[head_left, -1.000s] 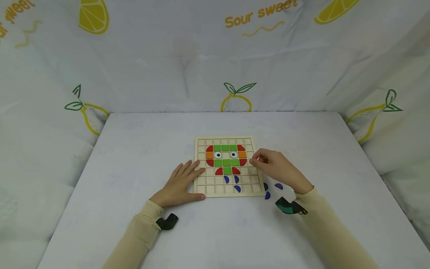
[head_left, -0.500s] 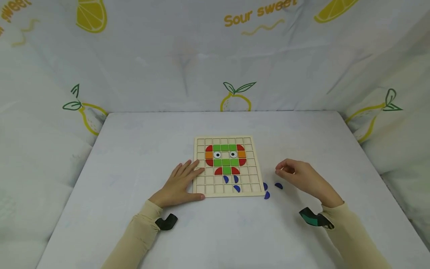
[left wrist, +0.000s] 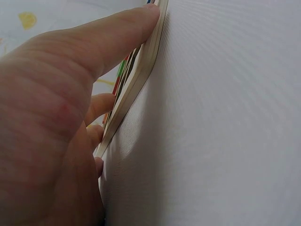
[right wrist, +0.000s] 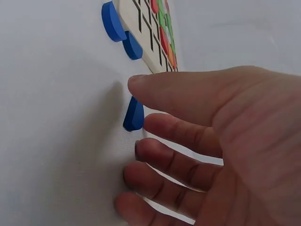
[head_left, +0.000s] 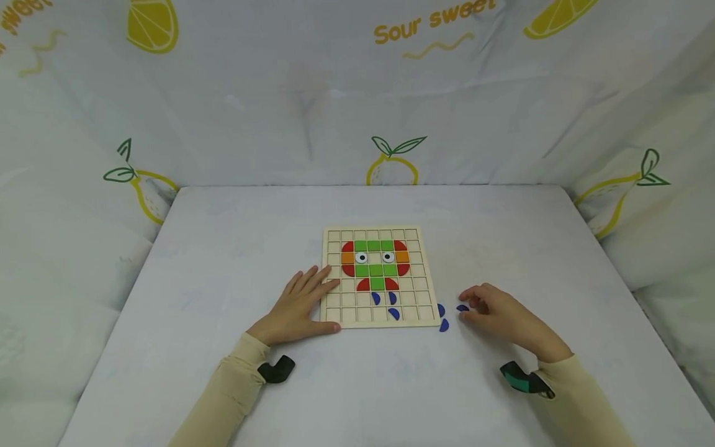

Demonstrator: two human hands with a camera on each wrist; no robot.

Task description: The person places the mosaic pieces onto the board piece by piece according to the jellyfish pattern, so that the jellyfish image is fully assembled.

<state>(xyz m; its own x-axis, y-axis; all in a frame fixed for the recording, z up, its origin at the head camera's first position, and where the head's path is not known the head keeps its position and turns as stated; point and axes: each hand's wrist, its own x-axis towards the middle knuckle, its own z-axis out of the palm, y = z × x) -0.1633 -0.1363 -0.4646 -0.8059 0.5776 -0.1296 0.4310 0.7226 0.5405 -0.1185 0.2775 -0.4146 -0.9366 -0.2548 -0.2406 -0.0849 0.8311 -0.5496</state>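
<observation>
A square wooden grid board (head_left: pixel 419 298) lies on the table, carrying red, green and orange tiles plus two round eye tiles (head_left: pixel 388 257). Several blue half-round tiles (head_left: pixel 393 314) sit in its lower part. My left hand (head_left: pixel 298 310) rests at the board's left edge, fingers spread and straight, thumb along the near corner. My right hand (head_left: pixel 497 316) is right of the board, low over the table. Its thumb and index finger stand apart on either side of a loose blue half-round tile (right wrist: pixel 134 115); whether they touch it I cannot tell.
Two more blue half-round tiles (right wrist: pixel 112 21) lie at the board's near right corner, one against its edge. White cloth (head_left: pixel 223 112) with printed lemons hangs behind and beside the white table (head_left: pixel 251 230). Dark wrist straps (head_left: pixel 525 379) show below the sleeves.
My right hand has moved right, away from the board, then lowered toward the loose blue tile, its thumb and index finger spreading apart. The left hand has stayed on the board.
</observation>
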